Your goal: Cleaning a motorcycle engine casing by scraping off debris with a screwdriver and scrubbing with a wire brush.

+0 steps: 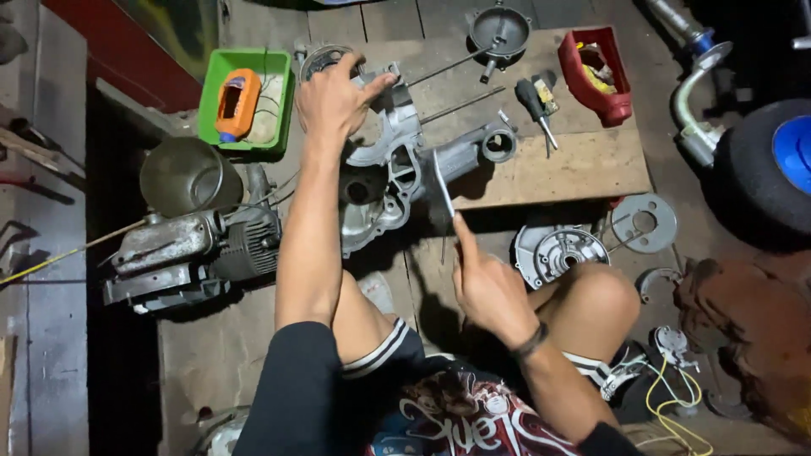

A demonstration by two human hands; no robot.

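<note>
A grey aluminium engine casing (pixel 397 173) lies on a wooden board (pixel 583 165) on the floor in front of me. My left hand (pixel 336 100) rests on its far upper end, fingers spread over the metal. My right hand (pixel 488 287) is nearer to me and pinches a thin flat metal blade (pixel 443 184), a knife or scraper, whose tip lies against the casing's right edge. My bare knees frame the lower view.
A green tray (pixel 279 93) with an orange box stands far left. A whole engine (pixel 194 249) and a round pot (pixel 182 176) lie left. A screwdriver (pixel 535 105), red tub (pixel 596 80), round covers (pixel 557 253) and a tyre (pixel 773 165) lie right.
</note>
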